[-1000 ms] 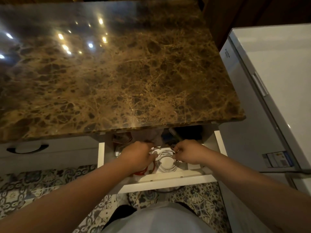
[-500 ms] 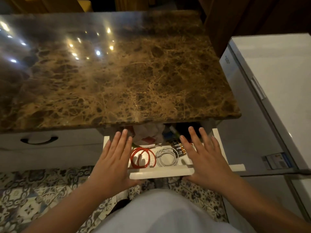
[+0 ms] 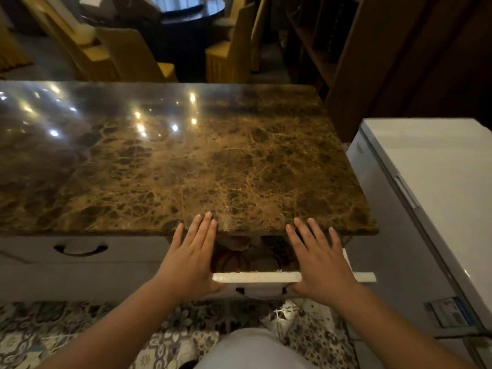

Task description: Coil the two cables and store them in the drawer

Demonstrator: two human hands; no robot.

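The white drawer (image 3: 257, 276) under the marble counter stands only a little way out. In the dim gap a coiled red cable (image 3: 229, 260) lies at the left; the white cable is in shadow and I cannot make it out. My left hand (image 3: 189, 258) rests flat on the drawer's left front, fingers spread and pointing at the counter edge. My right hand (image 3: 319, 258) lies flat on the right front in the same way. Neither hand holds anything.
A brown marble countertop (image 3: 186, 161) overhangs the drawer. A second white drawer with a dark handle (image 3: 80, 249) is at the left. A white chest freezer (image 3: 436, 209) stands close on the right. Patterned floor tiles lie below; chairs and a round table stand beyond.
My hands let go of the white coil in the drawer, flattened on the drawer front, and the drawer has slid most of the way in. My view has tilted upward.
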